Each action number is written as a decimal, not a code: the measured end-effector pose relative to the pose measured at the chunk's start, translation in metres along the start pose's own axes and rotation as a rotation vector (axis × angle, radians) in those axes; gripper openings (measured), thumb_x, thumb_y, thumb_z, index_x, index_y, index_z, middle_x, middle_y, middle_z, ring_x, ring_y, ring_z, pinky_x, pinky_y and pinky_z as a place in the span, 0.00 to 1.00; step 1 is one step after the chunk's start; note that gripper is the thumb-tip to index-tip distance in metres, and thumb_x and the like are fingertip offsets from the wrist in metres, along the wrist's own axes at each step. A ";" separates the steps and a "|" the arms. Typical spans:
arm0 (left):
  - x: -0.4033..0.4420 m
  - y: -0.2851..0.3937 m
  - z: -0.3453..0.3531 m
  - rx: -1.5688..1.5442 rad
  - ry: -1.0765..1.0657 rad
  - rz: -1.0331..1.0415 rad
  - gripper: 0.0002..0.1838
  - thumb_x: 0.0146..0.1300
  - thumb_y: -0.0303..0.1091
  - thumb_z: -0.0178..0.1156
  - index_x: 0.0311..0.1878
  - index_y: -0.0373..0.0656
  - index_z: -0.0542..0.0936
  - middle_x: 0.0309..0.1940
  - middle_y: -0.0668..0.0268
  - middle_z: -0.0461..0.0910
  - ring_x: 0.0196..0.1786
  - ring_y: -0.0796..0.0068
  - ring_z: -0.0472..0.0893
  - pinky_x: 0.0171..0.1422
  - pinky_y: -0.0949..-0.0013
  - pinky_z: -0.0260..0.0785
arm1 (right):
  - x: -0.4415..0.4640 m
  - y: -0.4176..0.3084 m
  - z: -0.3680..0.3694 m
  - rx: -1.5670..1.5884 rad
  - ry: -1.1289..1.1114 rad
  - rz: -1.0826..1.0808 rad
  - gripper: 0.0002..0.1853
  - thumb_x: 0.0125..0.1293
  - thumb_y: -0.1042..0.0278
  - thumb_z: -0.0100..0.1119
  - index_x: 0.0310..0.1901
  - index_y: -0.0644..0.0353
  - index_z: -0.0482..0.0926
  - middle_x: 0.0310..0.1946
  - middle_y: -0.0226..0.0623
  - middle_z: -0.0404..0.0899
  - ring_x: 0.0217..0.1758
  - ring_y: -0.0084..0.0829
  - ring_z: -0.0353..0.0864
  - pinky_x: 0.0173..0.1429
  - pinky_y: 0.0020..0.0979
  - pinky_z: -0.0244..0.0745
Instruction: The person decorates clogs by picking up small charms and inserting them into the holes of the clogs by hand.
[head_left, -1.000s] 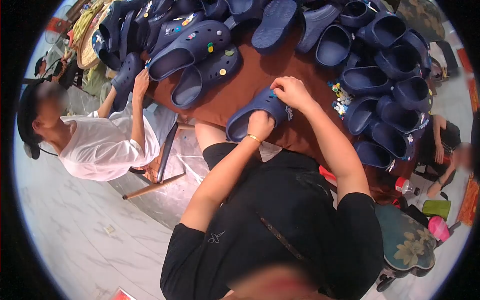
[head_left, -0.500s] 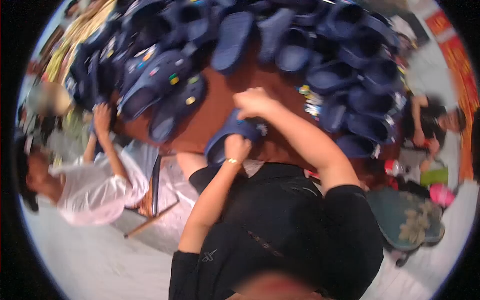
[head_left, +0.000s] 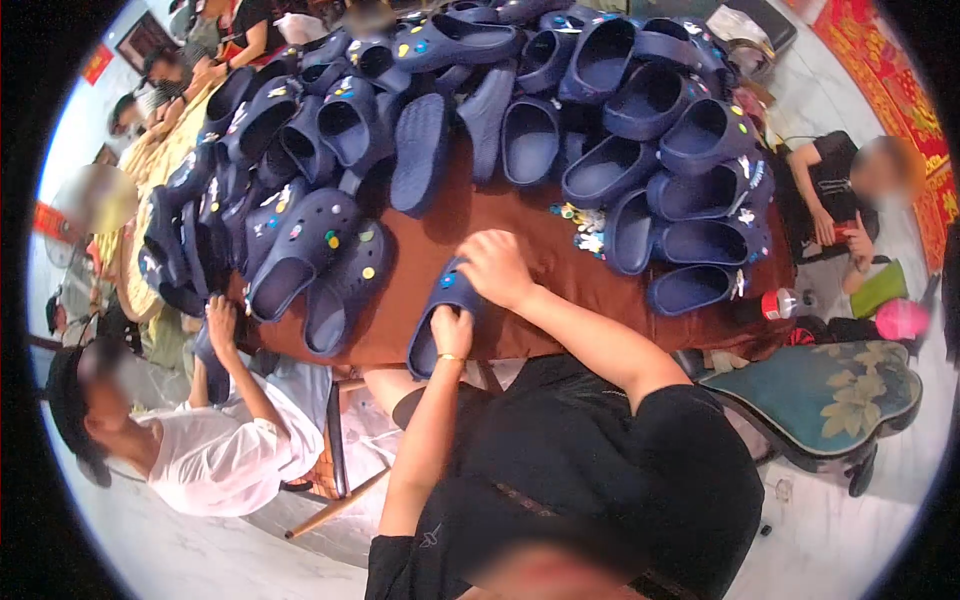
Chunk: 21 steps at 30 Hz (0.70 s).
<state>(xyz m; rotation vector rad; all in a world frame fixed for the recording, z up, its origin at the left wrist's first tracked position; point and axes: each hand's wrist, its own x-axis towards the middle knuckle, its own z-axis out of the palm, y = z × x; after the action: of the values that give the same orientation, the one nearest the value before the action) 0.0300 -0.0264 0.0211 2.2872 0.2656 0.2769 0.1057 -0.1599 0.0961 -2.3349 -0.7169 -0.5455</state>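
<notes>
A navy clog (head_left: 424,342) sits at the near edge of the brown-covered table, its toe pointing away from me. My left hand (head_left: 453,328) reaches into the foot opening, fingers closed and partly hidden as they hold the clog. Over the toe, my right hand (head_left: 497,266) has its fingers bent against the upper; its fingertips are partly out of sight. A small blue charm (head_left: 447,281) shows on the toe beside it. To the left lie two navy clogs with colored charms, the nearer clog (head_left: 345,290) having a yellow one.
Piled navy clogs (head_left: 603,60) cover the table's far side and both ends. Loose charms (head_left: 588,228) lie on the brown cloth (head_left: 540,320). At left, a person in a white shirt (head_left: 225,440) handles a clog. A padded stool (head_left: 810,395) stands at right.
The view has tilted, so the table appears lower. The clog in my hands has turned, showing less of its upper. My right hand has moved closer to my left, covering the toe's side.
</notes>
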 end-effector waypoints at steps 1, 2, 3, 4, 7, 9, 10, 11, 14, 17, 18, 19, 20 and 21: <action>0.001 0.006 -0.004 -0.016 -0.053 -0.067 0.15 0.52 0.34 0.60 0.25 0.26 0.74 0.26 0.37 0.75 0.33 0.41 0.78 0.38 0.52 0.68 | -0.009 -0.003 -0.011 0.069 0.083 0.046 0.10 0.54 0.64 0.62 0.36 0.55 0.77 0.38 0.37 0.76 0.49 0.40 0.73 0.54 0.41 0.64; 0.000 0.009 -0.006 -0.026 -0.020 -0.031 0.14 0.51 0.33 0.61 0.26 0.27 0.74 0.26 0.38 0.76 0.31 0.43 0.78 0.37 0.53 0.69 | -0.018 -0.009 -0.024 0.163 0.094 0.091 0.10 0.53 0.68 0.63 0.36 0.59 0.76 0.37 0.39 0.76 0.46 0.43 0.74 0.51 0.40 0.67; 0.001 0.008 -0.006 -0.115 0.000 -0.047 0.13 0.52 0.31 0.60 0.26 0.27 0.74 0.24 0.41 0.76 0.29 0.46 0.78 0.36 0.53 0.68 | -0.031 -0.005 -0.025 0.251 0.134 0.126 0.10 0.52 0.71 0.63 0.35 0.61 0.75 0.37 0.41 0.76 0.43 0.44 0.75 0.48 0.39 0.71; 0.004 0.008 -0.005 -0.206 0.023 -0.061 0.12 0.52 0.30 0.60 0.26 0.27 0.74 0.23 0.44 0.76 0.26 0.50 0.77 0.35 0.54 0.68 | -0.046 -0.006 -0.028 0.333 0.135 0.217 0.07 0.56 0.69 0.61 0.35 0.61 0.74 0.37 0.41 0.75 0.39 0.42 0.76 0.44 0.40 0.71; 0.010 0.024 -0.008 -0.485 0.144 -0.277 0.10 0.56 0.29 0.57 0.30 0.29 0.75 0.20 0.57 0.75 0.21 0.66 0.73 0.29 0.60 0.67 | -0.086 -0.010 -0.030 0.541 -0.158 0.518 0.18 0.55 0.63 0.65 0.41 0.63 0.73 0.37 0.43 0.76 0.33 0.36 0.78 0.39 0.37 0.74; 0.010 0.061 -0.023 -0.746 0.138 -0.332 0.08 0.58 0.29 0.55 0.34 0.32 0.75 0.21 0.64 0.73 0.22 0.75 0.70 0.27 0.65 0.65 | -0.098 -0.018 -0.033 0.627 -0.342 0.615 0.27 0.52 0.57 0.69 0.48 0.64 0.71 0.40 0.45 0.77 0.31 0.34 0.78 0.39 0.36 0.75; 0.012 0.084 -0.029 -0.883 0.136 -0.351 0.08 0.60 0.29 0.53 0.36 0.33 0.75 0.22 0.68 0.73 0.22 0.79 0.68 0.26 0.68 0.64 | -0.099 -0.022 -0.032 0.609 -0.461 0.618 0.41 0.47 0.52 0.73 0.58 0.65 0.64 0.46 0.49 0.77 0.38 0.38 0.81 0.45 0.36 0.76; 0.013 0.097 -0.028 -1.002 0.124 -0.384 0.07 0.62 0.30 0.52 0.39 0.36 0.74 0.23 0.72 0.72 0.22 0.83 0.66 0.24 0.73 0.60 | -0.101 -0.033 -0.028 0.611 -0.391 0.577 0.42 0.47 0.52 0.72 0.60 0.65 0.63 0.47 0.51 0.77 0.41 0.42 0.81 0.47 0.38 0.75; 0.010 0.111 -0.024 -0.912 0.013 -0.315 0.14 0.64 0.32 0.57 0.48 0.32 0.73 0.37 0.63 0.77 0.36 0.77 0.75 0.41 0.71 0.69 | -0.093 -0.036 -0.017 0.678 -0.191 0.604 0.37 0.52 0.55 0.68 0.59 0.65 0.63 0.45 0.56 0.78 0.50 0.49 0.80 0.52 0.41 0.74; 0.002 0.150 -0.050 -1.087 -0.204 -0.039 0.26 0.67 0.27 0.52 0.67 0.37 0.60 0.59 0.59 0.69 0.57 0.70 0.72 0.62 0.68 0.64 | -0.063 -0.023 -0.018 0.614 0.007 0.537 0.29 0.57 0.62 0.62 0.57 0.66 0.66 0.45 0.55 0.78 0.50 0.47 0.79 0.52 0.39 0.73; -0.001 0.149 -0.052 -1.130 -0.247 0.081 0.29 0.66 0.24 0.52 0.69 0.38 0.57 0.59 0.59 0.69 0.58 0.70 0.73 0.63 0.68 0.64 | -0.052 0.003 0.002 0.686 0.092 0.548 0.28 0.58 0.64 0.60 0.57 0.67 0.66 0.45 0.51 0.78 0.49 0.43 0.79 0.53 0.37 0.72; -0.006 0.148 -0.058 -1.052 -0.250 0.125 0.29 0.66 0.23 0.52 0.70 0.38 0.58 0.59 0.59 0.70 0.58 0.70 0.73 0.63 0.68 0.64 | -0.016 -0.010 -0.039 0.899 0.160 0.446 0.27 0.57 0.64 0.59 0.57 0.68 0.67 0.45 0.47 0.79 0.47 0.39 0.78 0.55 0.36 0.71; -0.010 0.148 -0.063 -0.974 -0.254 0.168 0.29 0.65 0.23 0.52 0.70 0.39 0.58 0.59 0.60 0.70 0.57 0.70 0.73 0.63 0.68 0.65 | 0.009 0.020 -0.041 0.651 0.210 0.462 0.24 0.57 0.64 0.58 0.54 0.68 0.69 0.44 0.45 0.79 0.46 0.37 0.77 0.55 0.36 0.71; -0.011 0.142 -0.064 -0.861 -0.210 0.187 0.29 0.64 0.23 0.53 0.68 0.40 0.61 0.56 0.60 0.72 0.55 0.71 0.75 0.61 0.68 0.67 | 0.038 0.030 -0.056 0.707 0.252 0.506 0.22 0.57 0.65 0.58 0.51 0.68 0.71 0.43 0.44 0.79 0.46 0.37 0.77 0.56 0.36 0.70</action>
<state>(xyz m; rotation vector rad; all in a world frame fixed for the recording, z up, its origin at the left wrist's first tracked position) 0.0160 -0.0779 0.1675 1.4657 -0.1609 0.1903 0.1424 -0.2039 0.1432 -1.6477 -0.1364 -0.2798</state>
